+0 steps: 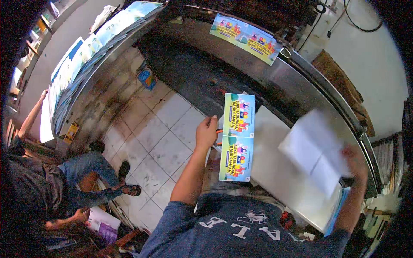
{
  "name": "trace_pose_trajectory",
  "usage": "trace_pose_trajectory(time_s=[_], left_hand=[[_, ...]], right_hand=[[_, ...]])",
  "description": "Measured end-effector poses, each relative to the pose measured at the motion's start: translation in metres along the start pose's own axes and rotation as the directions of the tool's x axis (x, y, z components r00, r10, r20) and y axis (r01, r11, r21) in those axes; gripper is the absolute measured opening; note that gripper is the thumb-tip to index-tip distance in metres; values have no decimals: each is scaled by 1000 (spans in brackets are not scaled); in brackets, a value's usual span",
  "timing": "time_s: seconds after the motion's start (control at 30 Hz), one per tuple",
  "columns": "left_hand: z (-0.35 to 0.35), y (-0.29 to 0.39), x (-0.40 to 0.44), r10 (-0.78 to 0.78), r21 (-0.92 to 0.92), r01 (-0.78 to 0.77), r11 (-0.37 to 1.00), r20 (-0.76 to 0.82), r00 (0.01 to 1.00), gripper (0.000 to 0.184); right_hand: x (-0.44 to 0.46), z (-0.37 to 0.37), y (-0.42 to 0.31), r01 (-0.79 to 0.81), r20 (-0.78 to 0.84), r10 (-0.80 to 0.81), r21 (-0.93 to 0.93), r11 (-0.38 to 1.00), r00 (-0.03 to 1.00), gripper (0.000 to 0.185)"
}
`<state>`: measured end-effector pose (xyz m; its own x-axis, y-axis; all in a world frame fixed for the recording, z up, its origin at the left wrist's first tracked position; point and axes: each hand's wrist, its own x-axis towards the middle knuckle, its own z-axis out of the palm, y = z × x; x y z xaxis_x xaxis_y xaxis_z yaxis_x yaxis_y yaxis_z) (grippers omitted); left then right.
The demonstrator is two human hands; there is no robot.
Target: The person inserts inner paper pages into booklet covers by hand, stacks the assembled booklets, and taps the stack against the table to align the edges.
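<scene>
My left hand [206, 132] is closed, its fingers curled beside the left edge of a printed card sheet [239, 137]. The sheet bears two yellow-and-blue "Buku Tabungan Bank Sampah" covers. Between this hand and the sheet shows a thin orange-and-black loop [219, 137], partly hidden; what my fingers grip is unclear. On the right, my right hand [355, 165] is smeared by motion, at the edge of white paper [316, 150] with a line across its middle. The paper is blurred too, and it appears held above the pale tabletop [282, 172].
Another printed sheet [245, 38] lies on the machine's far edge. A long stack of printed sheets [94, 56] fans along the left ledge. Another person [34, 185] sits at left, one hand at the stack. Blue-edged sheets [337, 210] lie near my right arm.
</scene>
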<state>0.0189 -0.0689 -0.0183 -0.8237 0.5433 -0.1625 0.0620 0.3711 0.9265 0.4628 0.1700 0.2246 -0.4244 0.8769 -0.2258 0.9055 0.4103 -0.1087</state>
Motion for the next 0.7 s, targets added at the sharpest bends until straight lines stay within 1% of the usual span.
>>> trace_pose_trajectory(time_s=[0.03, 0.07, 0.1, 0.13, 0.17, 0.2, 0.27, 0.3, 0.33, 0.37, 0.4, 0.43, 0.47, 0.5, 0.53, 0.57, 0.6, 0.63, 0.67, 0.7], left_hand=[[2, -1, -1, 46, -53, -47, 997, -34, 998, 47], [3, -3, 0, 45, -53, -47, 997, -39, 998, 47], [3, -5, 1, 37, -59, -38, 998, -29, 999, 46], [4, -7, 2, 29, -65, -30, 997, -16, 999, 46], [2, -2, 0, 46, -37, -47, 998, -31, 998, 46], [0, 5, -3, 46, -36, -47, 998, -33, 998, 46], [-2, 14, -8, 34, 1, -34, 999, -78, 996, 46], [-3, 12, -7, 32, -1, -33, 999, -80, 996, 46], [-4, 10, -5, 17, 7, -16, 1000, -40, 999, 46], [-3, 8, -3, 1, 13, -1, 1000, -1, 1000, 46], [-2, 5, -1, 3, 7, -3, 1000, -3, 1000, 46], [0, 1, -1, 52, 24, -50, 998, -63, 997, 46], [3, -1, -2, 102, 44, -97, 994, -115, 988, 45], [4, 5, -5, 109, 38, -105, 994, -95, 990, 45], [0, 14, -9, 81, -27, -84, 996, -77, 994, 44], [-2, 20, -11, 55, -90, -60, 994, -50, 997, 43], [-4, 17, -8, 27, -47, -27, 999, -2, 1000, 42], [-5, 16, -6, -1, -2, 1, 1000, 46, 999, 42], [0, -46, 20, 363, 342, -398, 851, 164, 917, 42], [6, -105, 48, 672, 606, -657, 448, 257, 695, 44]], right_hand=[[23, -26, 6, -95, -79, 99, 48, 994, 992, 33], [58, -39, 66, 33, -418, -17, 30, 999, 908, 30], [102, -69, 101, 205, -527, -158, 32, 978, 835, 35], [114, -94, 94, 240, -714, -265, -138, 961, 648, 40], [106, -113, 17, 167, -781, -175, -91, 982, 600, 40], [92, -113, -58, 80, -832, -54, -12, 997, 552, 40], [112, -110, -92, -3, -868, 65, 73, 997, 492, 40], [152, -96, -69, 88, -912, -187, -166, 982, 365, 43], [178, -75, -57, 141, -880, -426, -404, 904, 212, 47], [189, -45, -54, 206, -844, -454, -409, 889, 286, 48], [195, -13, -52, 270, -801, -484, -409, 872, 353, 50], [195, 23, -55, 382, -780, -299, -82, 920, 551, 47], [179, 47, -61, 389, -727, -317, -75, 918, 609, 44], [162, 71, -68, 394, -670, -333, -66, 917, 663, 42], [139, 85, -70, 345, -606, -518, -387, 855, 603, 41], [122, 99, -65, 309, -542, -497, -404, 861, 677, 39], [106, 107, -60, 276, -476, -468, -419, 865, 744, 37], [86, 108, -63, 288, -465, -432, -350, 891, 772, 37], [66, 106, -65, 288, -455, -391, -281, 915, 800, 38], [46, 108, -56, 228, -494, -257, -120, 966, 830, 39]])
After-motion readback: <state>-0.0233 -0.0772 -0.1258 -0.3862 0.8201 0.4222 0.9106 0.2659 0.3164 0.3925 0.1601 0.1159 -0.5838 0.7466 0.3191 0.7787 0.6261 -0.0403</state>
